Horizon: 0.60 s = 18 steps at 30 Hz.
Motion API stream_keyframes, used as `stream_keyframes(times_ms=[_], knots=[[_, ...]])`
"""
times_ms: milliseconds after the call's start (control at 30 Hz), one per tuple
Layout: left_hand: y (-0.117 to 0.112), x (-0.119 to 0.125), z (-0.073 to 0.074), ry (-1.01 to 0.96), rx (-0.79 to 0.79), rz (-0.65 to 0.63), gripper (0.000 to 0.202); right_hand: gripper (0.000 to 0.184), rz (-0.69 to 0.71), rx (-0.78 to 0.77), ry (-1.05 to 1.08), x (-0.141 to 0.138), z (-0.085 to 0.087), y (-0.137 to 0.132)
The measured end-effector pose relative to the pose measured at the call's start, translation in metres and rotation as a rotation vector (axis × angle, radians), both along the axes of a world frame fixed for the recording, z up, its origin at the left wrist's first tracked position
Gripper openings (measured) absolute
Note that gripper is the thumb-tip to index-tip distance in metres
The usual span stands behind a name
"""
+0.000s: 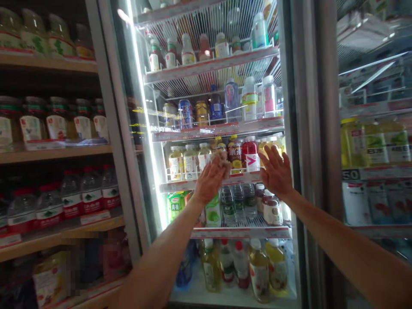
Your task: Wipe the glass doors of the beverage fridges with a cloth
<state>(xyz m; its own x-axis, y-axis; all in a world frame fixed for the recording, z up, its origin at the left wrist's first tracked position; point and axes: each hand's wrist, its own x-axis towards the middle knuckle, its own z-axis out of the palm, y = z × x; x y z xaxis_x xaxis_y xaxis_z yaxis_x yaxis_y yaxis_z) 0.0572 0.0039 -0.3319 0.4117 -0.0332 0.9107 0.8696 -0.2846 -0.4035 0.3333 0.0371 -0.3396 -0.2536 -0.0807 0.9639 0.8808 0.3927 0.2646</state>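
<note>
A lit drinks fridge with a glass door (206,96) stands before me, and bottles show through the glass. My left hand (210,180) presses a crumpled pale cloth (221,161) to the glass, in front of the middle shelf. Its fingers lie over the cloth, and part of the cloth is hidden under them. Further right, my right hand (276,171) is spread with fingers apart, held up at the glass near the door's right frame (298,128). It holds nothing. Between the two hands a red-capped bottle (251,154) shows behind the glass.
To the left, wooden shelves (58,154) carry rows of bottles, including red-capped water bottles (71,195). On the right, past a metal door edge (322,150), another fridge section holds yellow drink bottles (352,143). More bottles (259,270) stand at the bottom of the lit fridge.
</note>
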Motion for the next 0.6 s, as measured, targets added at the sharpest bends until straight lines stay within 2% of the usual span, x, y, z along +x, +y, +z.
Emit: stream_keyframes(times_ms=[67, 233, 300, 367, 433, 500, 600], knots=[[-0.002, 0.006, 0.001, 0.081, -0.033, 0.016, 0.039, 0.064, 0.012, 0.013, 0.003, 0.0, 0.0, 0.0], [-0.011, -0.005, 0.014, -0.177, 0.034, 0.132, 0.059, 0.063, 0.019, 0.002, 0.013, -0.001, 0.0, 0.0], [-0.009, 0.009, 0.016, -0.168, 0.038, 0.142, 0.058, 0.063, 0.018, -0.01, 0.016, -0.001, 0.0, 0.0], [-0.004, 0.03, 0.015, -0.063, 0.029, 0.109, 0.054, 0.063, 0.03, -0.011, 0.011, -0.001, 0.0, 0.0], [0.0, 0.039, 0.015, 0.044, 0.011, 0.076, 0.05, 0.063, 0.043, 0.0, 0.002, 0.0, 0.0, 0.0], [-0.001, 0.022, 0.018, 0.059, -0.025, 0.081, 0.045, 0.064, 0.042, 0.011, -0.002, 0.001, 0.0, 0.0], [-0.013, -0.043, 0.022, -0.196, -0.021, 0.154, 0.044, 0.064, 0.021, -0.008, 0.005, 0.0, 0.0, 0.0]])
